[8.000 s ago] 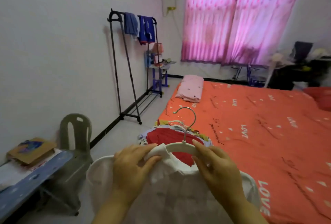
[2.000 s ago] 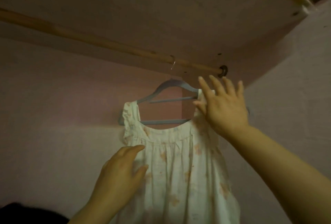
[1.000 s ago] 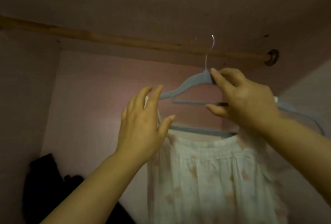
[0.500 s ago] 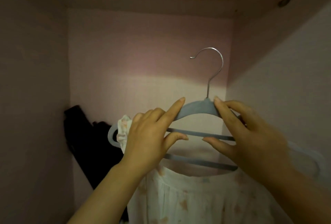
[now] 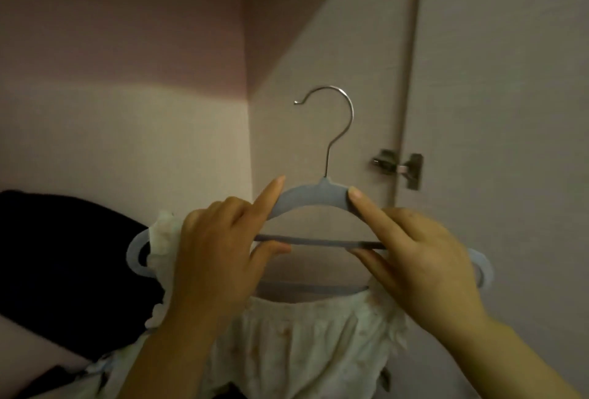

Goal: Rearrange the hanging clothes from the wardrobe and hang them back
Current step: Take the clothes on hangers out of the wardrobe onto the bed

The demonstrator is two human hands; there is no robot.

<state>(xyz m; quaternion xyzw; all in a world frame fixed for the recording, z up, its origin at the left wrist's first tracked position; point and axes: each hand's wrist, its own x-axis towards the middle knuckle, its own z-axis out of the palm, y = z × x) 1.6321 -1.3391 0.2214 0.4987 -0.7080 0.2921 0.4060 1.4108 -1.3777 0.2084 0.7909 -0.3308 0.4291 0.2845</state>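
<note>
Item: grey hanger (image 5: 314, 196) carrying a pale floral dress (image 5: 306, 344), being held low inside the wardrobe, its steel hook (image 5: 342, 111) catching on nothing.

Grip: left hand (image 5: 210, 258) and right hand (image 5: 424, 268) are each pinching shoulder and crossbar, fingers (image 5: 363, 207) clamped on the hanger.

Risks, as judged:
- The ruffled strap (image 5: 162, 233) is sitting near the hanger's left end, so tilting is likely sending it off.
- The dress is hanging against the dark garment (image 5: 63, 255) and may be dragging it along.
- The hook is passing close to the door hinge (image 5: 398, 167) and could be snagging on it.
</note>
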